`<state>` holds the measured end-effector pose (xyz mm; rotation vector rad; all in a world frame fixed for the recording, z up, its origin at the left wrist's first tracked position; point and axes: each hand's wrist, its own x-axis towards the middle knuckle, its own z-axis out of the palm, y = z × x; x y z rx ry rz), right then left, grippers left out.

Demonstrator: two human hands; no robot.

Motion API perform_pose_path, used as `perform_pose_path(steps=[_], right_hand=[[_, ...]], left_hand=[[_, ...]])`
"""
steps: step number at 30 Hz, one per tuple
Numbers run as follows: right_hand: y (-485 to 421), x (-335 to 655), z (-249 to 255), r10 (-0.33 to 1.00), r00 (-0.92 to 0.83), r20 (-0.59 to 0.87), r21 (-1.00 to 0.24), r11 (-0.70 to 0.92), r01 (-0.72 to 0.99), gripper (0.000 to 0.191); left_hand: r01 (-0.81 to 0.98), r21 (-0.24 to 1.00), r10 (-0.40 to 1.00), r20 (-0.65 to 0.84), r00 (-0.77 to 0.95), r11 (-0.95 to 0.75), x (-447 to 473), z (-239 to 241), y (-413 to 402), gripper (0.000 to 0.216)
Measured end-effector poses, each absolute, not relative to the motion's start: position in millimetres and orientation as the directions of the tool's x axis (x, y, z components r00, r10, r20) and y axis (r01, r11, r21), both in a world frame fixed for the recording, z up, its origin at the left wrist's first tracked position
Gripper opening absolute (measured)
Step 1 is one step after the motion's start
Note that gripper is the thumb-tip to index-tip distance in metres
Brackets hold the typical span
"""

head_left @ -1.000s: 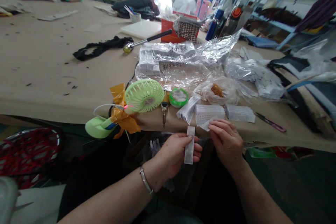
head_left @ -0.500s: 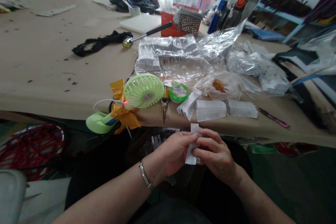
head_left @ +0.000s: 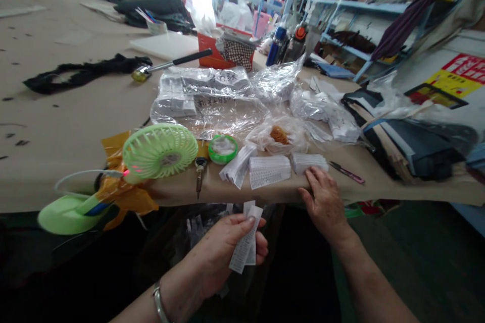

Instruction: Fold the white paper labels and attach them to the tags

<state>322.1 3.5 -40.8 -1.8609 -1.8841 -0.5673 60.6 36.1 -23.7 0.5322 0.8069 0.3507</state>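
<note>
Just below the near edge of the surface (head_left: 76,126), the left hand (head_left: 223,255) pinches paper strips (head_left: 244,245) nearly upright, while the right hand (head_left: 322,202), fingers loosely open, seemingly touches the label stack (head_left: 308,161) just beyond it.

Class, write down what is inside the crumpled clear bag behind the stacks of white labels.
A brown-orange clump shows through the clear bag. Glare and crumpled folds hide whatever else may lie inside it.
</note>
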Motion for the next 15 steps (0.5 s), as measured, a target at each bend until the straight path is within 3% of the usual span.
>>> perform_pose_path(steps=[3, 6, 12, 15], right_hand=[[-0.8, 331.4, -48.2, 0.830, -0.043, 0.556, 0.008, 0.046, 0.999, 0.036], [-5.4, 335.7, -48.4, 0.790, -0.060, 0.610, -0.056, 0.119, 0.991, 0.024], [-11.5, 292.4, -33.8, 0.717, 0.051, 0.695, -0.399, 0.325, 0.858, 0.020], [-13.5, 244.9, -28.2, 0.716, -0.111, 0.689, -0.448, 0.542, 0.711, 0.025]], left_hand=[[-0.092, 0.567, 0.487, -0.600, 0.635, 0.819, 61.6, -22.9, 35.0, 0.030], [-0.090, 0.554, 0.484, -0.623, 0.614, 0.828, 61.3, -17.6, 36.5, 0.024], [-0.093, 0.510, 0.453, -0.648, 0.612, 0.855, 61.0, -7.4, 37.6, 0.018], [-0.163, 0.480, 0.457, -0.594, 0.662, 0.862, 60.5, -9.5, 36.7, 0.018]])
